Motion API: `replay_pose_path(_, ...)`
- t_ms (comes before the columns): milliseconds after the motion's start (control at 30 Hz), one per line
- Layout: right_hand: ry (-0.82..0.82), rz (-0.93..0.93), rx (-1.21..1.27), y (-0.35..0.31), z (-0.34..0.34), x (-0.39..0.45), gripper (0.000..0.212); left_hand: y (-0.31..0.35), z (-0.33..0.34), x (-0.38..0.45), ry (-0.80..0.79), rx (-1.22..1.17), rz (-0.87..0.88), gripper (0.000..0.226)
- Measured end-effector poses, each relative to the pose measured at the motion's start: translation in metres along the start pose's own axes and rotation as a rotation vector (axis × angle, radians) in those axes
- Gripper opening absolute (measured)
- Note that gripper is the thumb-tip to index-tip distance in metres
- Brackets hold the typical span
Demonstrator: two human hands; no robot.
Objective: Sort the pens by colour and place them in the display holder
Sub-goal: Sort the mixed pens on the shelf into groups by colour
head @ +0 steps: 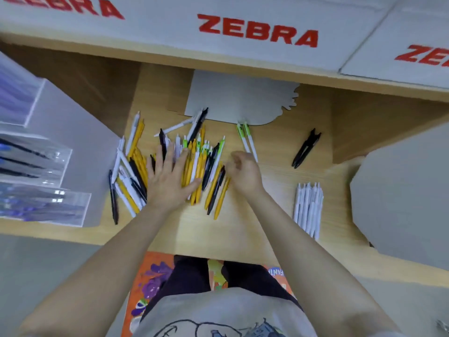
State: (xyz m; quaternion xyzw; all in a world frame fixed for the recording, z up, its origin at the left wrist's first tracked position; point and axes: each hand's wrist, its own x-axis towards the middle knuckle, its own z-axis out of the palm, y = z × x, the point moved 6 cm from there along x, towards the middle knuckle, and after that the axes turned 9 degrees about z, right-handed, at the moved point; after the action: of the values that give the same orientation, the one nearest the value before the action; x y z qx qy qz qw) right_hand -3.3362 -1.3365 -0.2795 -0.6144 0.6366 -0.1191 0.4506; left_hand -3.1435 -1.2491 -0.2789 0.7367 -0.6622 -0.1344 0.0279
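From the head camera, a smooth, pale wooden shelf (243, 229) carries a loose heap of slim plastic pens (194, 166) in yellow, white, black and green. The left hand (170, 181) lies flat on the heap, fingers spread wide and pressing on the barrels. The right hand (243, 173) rests at the heap's right edge, fingers curled in narrowly; whether they pinch a pen cannot be told. Right of the heap, a neat row of white pens (308, 210) lies side by side. Beyond the heap to the right lie two green-and-white pens (247, 139), and farther right two black pens (305, 149). Left of the heap stands a stepped, clear acrylic display holder (46, 166) holding dark pens. Behind the heap lies flat grey card (238, 98).
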Motion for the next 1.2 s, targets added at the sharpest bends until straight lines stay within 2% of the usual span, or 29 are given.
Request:
replay_pose_path(67,0.055,-0.034,-0.022,-0.018,0.005,0.024,0.021,-0.01,0.008,0.006,-0.04,-0.013,-0.009,0.09)
replay_pose_path(133,0.07,-0.024,-0.024,-0.029,0.011,0.041,0.007,-0.018,0.017,0.008,-0.07,-0.066,-0.045,0.094)
replay_pose_path(233,0.034,0.057,-0.103,-0.033,0.025,0.057,0.035,-0.024,0.024,0.005,-0.084,-0.133,-0.067,0.095)
replay_pose_path(633,0.125,0.21,0.024,-0.035,0.028,0.066,0.011,-0.029,0.027,0.006,-0.102,-0.17,-0.051,0.093)
replay_pose_path(700,0.133,0.289,0.047,-0.035,0.027,0.067,0.016,-0.027,0.022,0.004,-0.056,-0.171,-0.012,0.086)
replay_pose_path(800,0.092,0.378,-0.019,-0.04,0.03,0.072,0.02,-0.011,0.012,0.004,0.047,-0.055,0.201,0.072)
replay_pose_path(867,0.094,0.42,-0.046,-0.044,0.031,0.072,0.029,-0.003,0.013,0.009,0.014,-0.043,0.259,0.076)
replay_pose_path(967,0.106,0.461,-0.046,-0.045,0.03,0.072,0.032,-0.007,0.023,0.016,-0.095,-0.072,0.196,0.087)
replay_pose_path(1100,0.107,0.394,0.093,-0.05,0.022,0.074,0.008,-0.013,0.023,0.015,-0.084,-0.122,0.184,0.091)
replay_pose_path(1200,0.131,0.331,0.257,-0.055,0.003,0.067,0.011,-0.016,0.018,0.015,-0.084,-0.179,0.182,0.091)
